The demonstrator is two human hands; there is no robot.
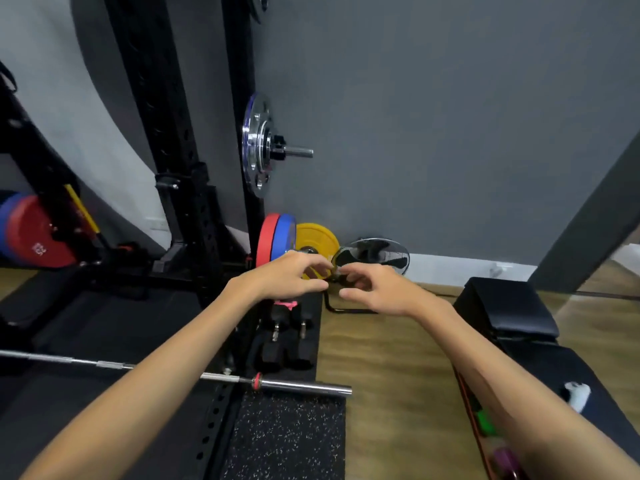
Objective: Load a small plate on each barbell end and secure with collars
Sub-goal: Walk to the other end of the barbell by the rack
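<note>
Grey-walled gym corner, wood-look floor meeting black rubber matting, with a black rack upright [180,168] standing left of centre. The barbell [173,370] lies across the matting in the foreground; its near sleeve end [304,386] is bare — no plate, no collar on it. The far end is out of view.

Low on the rack, a storage peg carries a red plate [267,237], a blue plate [285,233] and a smaller yellow plate [317,242], stacked in that order outward. A chrome plate set [257,143] sits on a higher peg. A small fan [379,256] stands on the floor just right of the yellow plate; a black bench [509,310] is further right.

Both hands are extended to the storage peg. The left hand [291,271] has fingers curled at the yellow plate's lower rim. The right hand [374,292] has fingers curled inward, thumb and forefinger meeting at a small item by the peg end; motion blur prevents identifying it, or confirming a firm grip by either hand.

Assessment: the work is at its opening step — fetching the first small plate from storage. Whatever sits at the peg end probably needs freeing first; then the plate must be drawn straight off, carried down and lined up bore-to-sleeve on the near end. No collar can be identified with confidence.
</note>
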